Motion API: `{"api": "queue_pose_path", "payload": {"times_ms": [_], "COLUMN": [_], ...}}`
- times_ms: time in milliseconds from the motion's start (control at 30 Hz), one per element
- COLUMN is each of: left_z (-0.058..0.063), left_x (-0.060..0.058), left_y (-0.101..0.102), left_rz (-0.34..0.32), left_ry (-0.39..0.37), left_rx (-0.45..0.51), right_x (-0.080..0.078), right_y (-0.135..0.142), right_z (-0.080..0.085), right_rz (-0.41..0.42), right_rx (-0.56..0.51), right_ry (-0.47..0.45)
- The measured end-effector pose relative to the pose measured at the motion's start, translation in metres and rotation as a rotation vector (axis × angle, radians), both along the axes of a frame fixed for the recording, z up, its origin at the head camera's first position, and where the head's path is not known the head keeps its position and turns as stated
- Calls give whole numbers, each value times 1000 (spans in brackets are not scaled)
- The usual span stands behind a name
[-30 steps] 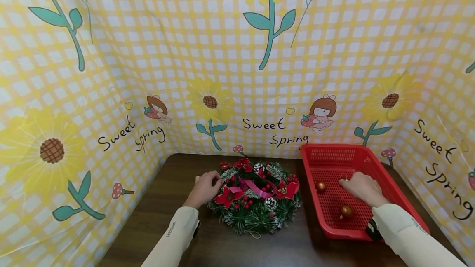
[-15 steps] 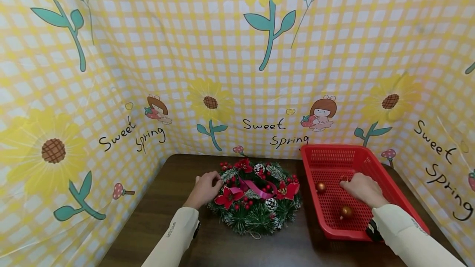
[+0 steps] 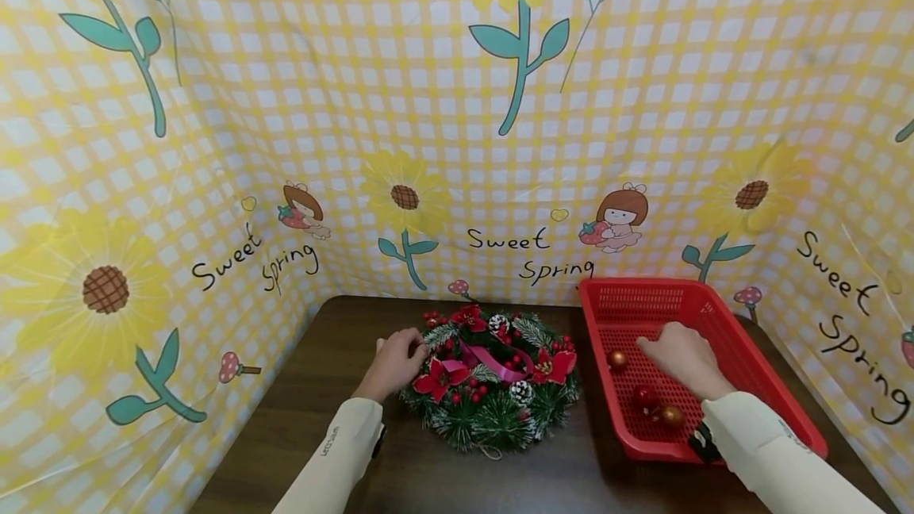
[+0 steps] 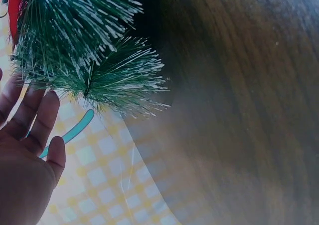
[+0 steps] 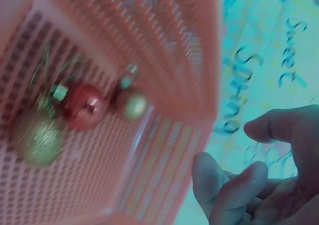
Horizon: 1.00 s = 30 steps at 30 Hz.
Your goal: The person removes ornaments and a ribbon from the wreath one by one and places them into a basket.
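Observation:
A green wreath [image 3: 493,395] with red flowers, berries, pinecones and a pink ribbon lies on the dark table. At its left edge is my left hand [image 3: 396,362]; in the left wrist view its fairly straight fingers [image 4: 47,110] reach the green needles [image 4: 114,80]. My right hand [image 3: 684,354] hovers over the red plastic basket [image 3: 767,375], thumb and fingers apart with nothing between them in the right wrist view. Below it in the basket sit a shiny red bauble [image 5: 84,106], a larger gold bauble [image 5: 37,137] and a smaller gold bauble [image 5: 132,104].
The basket's perforated walls rise around the baubles, and it stands close to the wreath's right side. A yellow checked cloth [image 3: 464,101] with printed flowers hangs behind the table [image 3: 300,450] and along both sides.
My right hand has risen and moved slightly left. A red bauble now shows in the basket beside the larger gold one, which has shifted slightly. The left hand and wreath stay put.

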<state>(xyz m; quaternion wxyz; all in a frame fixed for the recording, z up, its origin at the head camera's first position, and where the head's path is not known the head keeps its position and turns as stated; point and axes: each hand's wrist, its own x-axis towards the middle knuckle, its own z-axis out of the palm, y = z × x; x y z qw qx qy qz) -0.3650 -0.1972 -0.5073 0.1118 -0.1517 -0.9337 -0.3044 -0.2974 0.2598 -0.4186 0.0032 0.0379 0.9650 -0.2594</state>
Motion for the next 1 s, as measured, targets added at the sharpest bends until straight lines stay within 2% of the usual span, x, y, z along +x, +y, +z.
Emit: {"api": "queue_pose_path", "payload": {"times_ms": [233,400,533,767,867,1000], "left_z": [-4,-6,-8,-8,-8,-8], "left_x": [-5,-6,-5,-3,-2,-1], "left_y": [-1,1,3,4,3,3], "left_rz": [59,39,22,24,20,11], "left_ry": [45,-40,-118,-140,-141,-135], "left_rx": [44,64,52,41,42,46], "right_x": [10,25,38,50,50,48], "right_y": [-46,-85,-113,-144,-147,-148], "right_z": [3,-5,-19,-44,-50,-55], "right_rz": [36,99,204,458,502,511], "right_rx": [-56,-129,-157,-126,-105,-78], "right_ry": [101,165,197,117,69,26]}}
